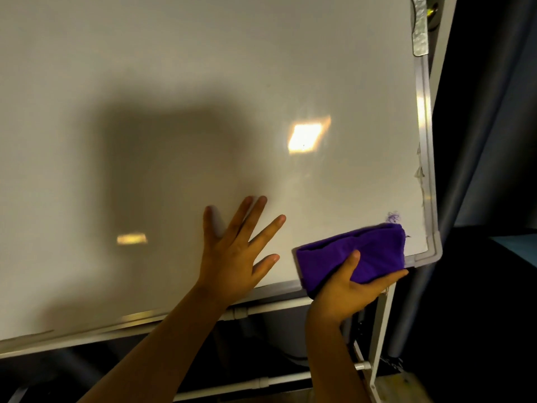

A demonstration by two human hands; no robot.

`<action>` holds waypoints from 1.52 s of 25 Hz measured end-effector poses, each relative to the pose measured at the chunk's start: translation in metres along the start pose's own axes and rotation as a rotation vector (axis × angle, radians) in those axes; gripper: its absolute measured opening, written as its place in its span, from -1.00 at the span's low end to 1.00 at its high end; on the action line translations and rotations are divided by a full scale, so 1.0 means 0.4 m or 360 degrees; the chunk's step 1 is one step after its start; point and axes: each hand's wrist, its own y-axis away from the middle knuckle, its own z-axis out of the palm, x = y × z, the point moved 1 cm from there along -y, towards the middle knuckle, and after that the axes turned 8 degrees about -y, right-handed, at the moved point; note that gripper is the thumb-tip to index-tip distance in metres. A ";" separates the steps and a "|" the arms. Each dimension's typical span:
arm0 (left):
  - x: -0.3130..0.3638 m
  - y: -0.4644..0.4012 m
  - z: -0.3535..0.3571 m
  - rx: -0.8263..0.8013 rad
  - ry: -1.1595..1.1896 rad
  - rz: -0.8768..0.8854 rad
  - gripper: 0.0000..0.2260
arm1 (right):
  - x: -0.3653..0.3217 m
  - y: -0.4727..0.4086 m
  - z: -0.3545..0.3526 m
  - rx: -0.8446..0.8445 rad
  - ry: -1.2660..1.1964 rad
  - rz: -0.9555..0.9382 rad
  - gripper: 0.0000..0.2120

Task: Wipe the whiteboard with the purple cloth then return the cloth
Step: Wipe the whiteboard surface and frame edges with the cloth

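Observation:
The whiteboard (pixel 174 82) fills most of the view, tilted, with its silver frame running down the right side and along the bottom. My right hand (pixel 345 289) grips the folded purple cloth (pixel 360 251) and presses it against the board's lower right corner. Just above the cloth is a small purple scribble (pixel 393 217) on the board. My left hand (pixel 235 251) lies flat on the board with its fingers spread, left of the cloth and a little above the bottom edge.
The board's white metal stand (pixel 380 330) with cross bars shows below the bottom edge. A dark blue curtain (pixel 479 170) hangs at the right. Light reflections and my shadow fall on the board. A strip of silver tape (pixel 420 30) sits at the frame's upper right.

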 end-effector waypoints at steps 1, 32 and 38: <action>-0.015 0.015 0.005 0.0000 0.0004 -0.0002 -0.39 | 0.000 0.024 0.004 -0.0002 0.0022 -0.0032 -0.26; -0.488 0.386 0.104 -0.0071 -0.0094 0.0279 -0.37 | 0.091 0.473 0.049 -0.0107 0.0053 -0.0148 -0.35; -0.660 0.462 0.155 -0.0046 -0.0156 0.0450 -0.35 | 0.147 0.666 0.107 -0.0029 0.0002 -0.0102 -0.37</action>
